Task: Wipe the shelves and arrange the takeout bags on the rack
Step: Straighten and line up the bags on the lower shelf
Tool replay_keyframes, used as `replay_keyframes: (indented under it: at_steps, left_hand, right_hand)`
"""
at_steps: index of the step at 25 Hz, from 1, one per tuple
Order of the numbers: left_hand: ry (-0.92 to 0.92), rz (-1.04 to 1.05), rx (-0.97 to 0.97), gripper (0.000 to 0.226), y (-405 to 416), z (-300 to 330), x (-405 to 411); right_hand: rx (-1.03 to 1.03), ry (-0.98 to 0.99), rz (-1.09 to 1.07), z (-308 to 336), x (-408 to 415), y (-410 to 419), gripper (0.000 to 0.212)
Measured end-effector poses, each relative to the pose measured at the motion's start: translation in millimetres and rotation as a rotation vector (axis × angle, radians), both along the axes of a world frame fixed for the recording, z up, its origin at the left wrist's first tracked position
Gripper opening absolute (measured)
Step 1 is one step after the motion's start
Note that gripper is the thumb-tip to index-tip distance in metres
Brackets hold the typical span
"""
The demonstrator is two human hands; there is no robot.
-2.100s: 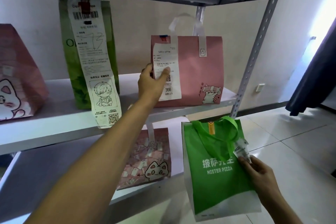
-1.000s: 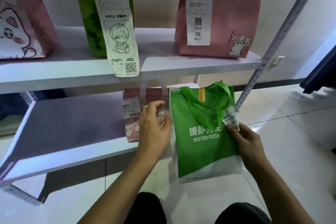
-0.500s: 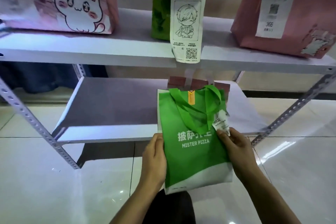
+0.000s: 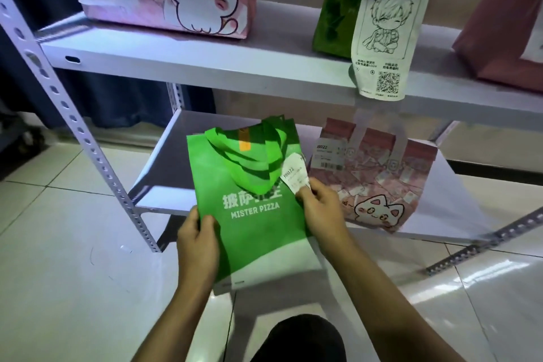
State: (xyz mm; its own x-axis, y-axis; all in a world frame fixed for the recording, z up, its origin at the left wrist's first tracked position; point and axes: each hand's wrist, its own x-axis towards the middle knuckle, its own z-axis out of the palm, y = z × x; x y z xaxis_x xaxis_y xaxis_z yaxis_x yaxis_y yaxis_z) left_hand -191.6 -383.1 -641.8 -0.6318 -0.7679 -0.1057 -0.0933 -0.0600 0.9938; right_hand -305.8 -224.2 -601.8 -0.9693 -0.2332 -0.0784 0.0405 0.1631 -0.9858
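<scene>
You got both hands, left (image 4: 197,239) and right (image 4: 322,209), clamped on the Mister Pizza bag (image 4: 252,214) now, lined up beside the pink cat bag (image 4: 379,185) for the lower shelf (image 4: 164,173)

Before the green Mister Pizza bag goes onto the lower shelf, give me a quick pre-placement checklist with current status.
1. Grip: left hand and right hand both hold the green bag: ok.
2. Free spot on the lower shelf left of the pink cat bag: ok.
3. Bag resting on the shelf: not ok, held in front of it.
4. Receipt tag facing out: ok, pinched by the right hand.
5. Shelf wiped clean: cannot tell.
6. Clearance under the upper shelf: cannot tell.
</scene>
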Motion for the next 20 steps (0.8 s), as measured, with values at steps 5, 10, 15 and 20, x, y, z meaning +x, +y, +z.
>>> replay_keyframes:
  at_steps: [5, 10, 15, 20]
  left_hand:
    - [0.12, -0.014, -0.157, 0.025, -38.1, 17.6, -28.3]
    - [0.172, -0.13, -0.227, 0.027, -65.6, 16.8, -60.7]
    - [-0.023, -0.021, -0.261, 0.031, -67.9, -32.2, -68.0]
    - [-0.053, 0.005, -0.184, 0.052, -53.7, -80.0, -57.2]
  right_hand:
    - [-0.106, 0.023, 0.014, 11.2, -20.9, -36.8, 0.026]
    - [-0.06, 0.056, -0.008, -3.5, -47.1, -42.9, 0.02]
    - [0.276, 0.085, -0.02, -52.2, -48.3, -32.8, 0.015]
    - [0.224, 0.01, 0.027, -82.2, -42.4, -26.5, 0.033]
